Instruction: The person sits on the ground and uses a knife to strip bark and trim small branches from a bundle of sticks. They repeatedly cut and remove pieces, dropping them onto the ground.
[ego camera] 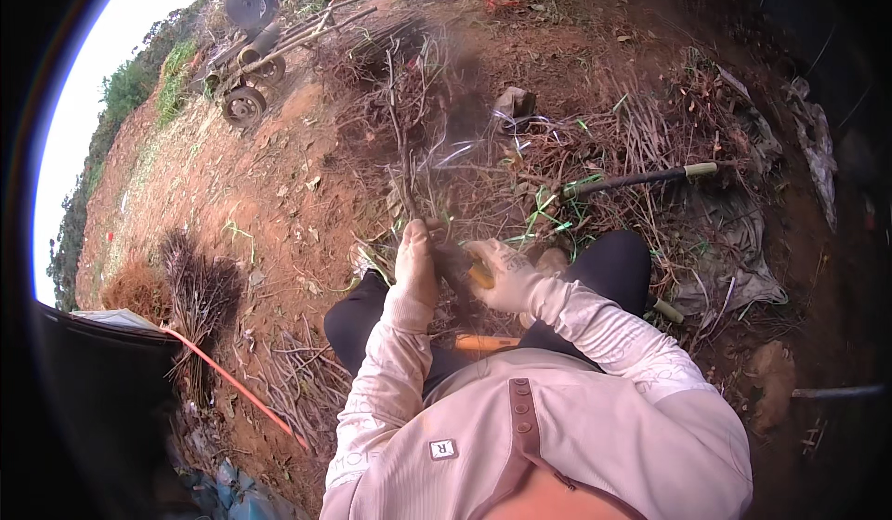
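Note:
My left hand (416, 262), in a pale glove, is closed around the lower end of a branched woody stem (402, 130) that stands up away from me. Close beside it, my gloved right hand (505, 276) grips a yellow handle (481, 274); the tool's working end is too blurred to name. Between the hands is a dark, blurred mass (453, 265). An orange bar-like piece (486, 343) lies across near my lap, under my forearms. Green plastic ties (547, 213) lie among twigs just beyond my right hand.
A bundle of thin twigs (198, 286) lies at left, near an orange-red pole (237, 387). Ahead are a wheeled cart (244, 105) and a stone (516, 102). At right, a dark-shafted tool handle (641, 180) crosses heaped brushwood (648, 130) beside a crumpled sheet (739, 255).

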Tool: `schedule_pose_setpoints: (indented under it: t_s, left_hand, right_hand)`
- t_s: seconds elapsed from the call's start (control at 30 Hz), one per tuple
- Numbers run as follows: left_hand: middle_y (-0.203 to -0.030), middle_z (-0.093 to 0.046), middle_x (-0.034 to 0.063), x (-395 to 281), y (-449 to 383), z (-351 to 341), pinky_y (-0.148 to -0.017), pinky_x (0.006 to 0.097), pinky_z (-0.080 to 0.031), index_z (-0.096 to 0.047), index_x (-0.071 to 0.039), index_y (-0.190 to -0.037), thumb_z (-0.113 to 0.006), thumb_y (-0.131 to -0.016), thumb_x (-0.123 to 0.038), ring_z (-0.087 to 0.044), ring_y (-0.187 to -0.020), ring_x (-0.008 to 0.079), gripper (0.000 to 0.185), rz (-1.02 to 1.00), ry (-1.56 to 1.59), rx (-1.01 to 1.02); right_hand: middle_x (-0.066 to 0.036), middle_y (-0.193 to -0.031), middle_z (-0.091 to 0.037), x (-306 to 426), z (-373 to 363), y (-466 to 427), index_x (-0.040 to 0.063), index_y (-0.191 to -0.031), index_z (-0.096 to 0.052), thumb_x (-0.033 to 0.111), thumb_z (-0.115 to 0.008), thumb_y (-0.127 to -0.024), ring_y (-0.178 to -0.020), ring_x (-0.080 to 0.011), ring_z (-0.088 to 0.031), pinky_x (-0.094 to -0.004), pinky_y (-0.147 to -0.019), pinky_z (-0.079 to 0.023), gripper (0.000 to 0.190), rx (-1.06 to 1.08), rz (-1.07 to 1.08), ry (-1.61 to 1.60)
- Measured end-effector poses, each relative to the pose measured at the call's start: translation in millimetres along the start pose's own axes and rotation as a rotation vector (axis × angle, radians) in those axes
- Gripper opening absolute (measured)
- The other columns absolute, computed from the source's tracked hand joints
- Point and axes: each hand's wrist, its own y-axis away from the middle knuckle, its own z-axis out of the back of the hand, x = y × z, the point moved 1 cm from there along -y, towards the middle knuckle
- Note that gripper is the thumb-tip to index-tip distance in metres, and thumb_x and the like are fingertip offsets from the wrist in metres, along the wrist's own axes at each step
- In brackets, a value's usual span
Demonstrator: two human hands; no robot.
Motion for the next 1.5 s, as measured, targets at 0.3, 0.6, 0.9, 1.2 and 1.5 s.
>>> schedule_pose_setpoints:
  t_s: [0.3,0.6,0.9,1.2,1.5]
  left_hand:
    - [-0.074,-0.051,0.0001,-2,2,-1,-0.053,0.0268,-0.044,-0.052,-0.012,-0.089,-0.046,-0.093,-0.027,-0.049,-0.06,0.0118,0.016,-0.054,0.021,-0.173]
    - [-0.081,-0.055,0.0003,8,-1,-4,-0.059,0.0266,-0.045,-0.054,-0.011,-0.089,-0.052,-0.091,-0.024,-0.052,-0.067,0.0124,0.014,-0.015,0.064,-0.06]
    - [-0.084,-0.057,-0.0003,49,-30,30,-0.063,0.0244,-0.045,-0.054,-0.008,-0.091,-0.05,-0.093,-0.022,-0.051,-0.07,0.0094,0.015,-0.188,-0.234,-0.193]
    - [-0.074,-0.047,-0.0042,56,-14,17,-0.06,0.0209,-0.04,-0.05,-0.009,-0.096,-0.054,-0.091,-0.025,-0.045,-0.066,0.0056,0.017,-0.463,-0.475,-0.313]
    - [-0.101,-0.046,0.0205,23,1,-4,-0.079,0.0419,-0.042,-0.054,-0.006,-0.096,-0.053,-0.088,-0.021,-0.05,-0.09,0.0364,0.017,-0.412,-1.0,-0.331]
  right_hand:
    - [-0.012,-0.093,-0.057,-7,5,19,0.002,-0.104,-0.049,0.016,-0.06,-0.078,-0.084,-0.022,-0.057,-0.0314,-0.076,-0.045,0.031,0.023,-0.284,-0.292]
    - [-0.02,-0.105,-0.051,6,16,10,0.006,-0.114,-0.046,0.023,-0.061,-0.075,-0.101,-0.0362,-0.05,-0.0423,-0.087,-0.04,0.044,0.002,-0.067,0.095]
    - [-0.02,-0.096,-0.058,-20,-22,16,0.003,-0.102,-0.054,0.02,-0.061,-0.076,-0.089,-0.0355,-0.057,-0.0394,-0.075,-0.046,0.031,0.017,-0.159,-0.161]
    - [-0.012,-0.089,-0.057,-34,-70,21,0.003,-0.104,-0.054,0.021,-0.062,-0.081,-0.081,-0.0222,-0.056,-0.0338,-0.073,-0.046,0.031,-0.183,-0.241,-0.427]
    - [0.002,-0.063,-0.049,-52,-64,53,0.007,-0.075,-0.053,0.017,-0.062,-0.081,-0.056,-0.0087,-0.045,-0.0251,-0.051,-0.037,0.015,-0.167,-0.561,-0.714]
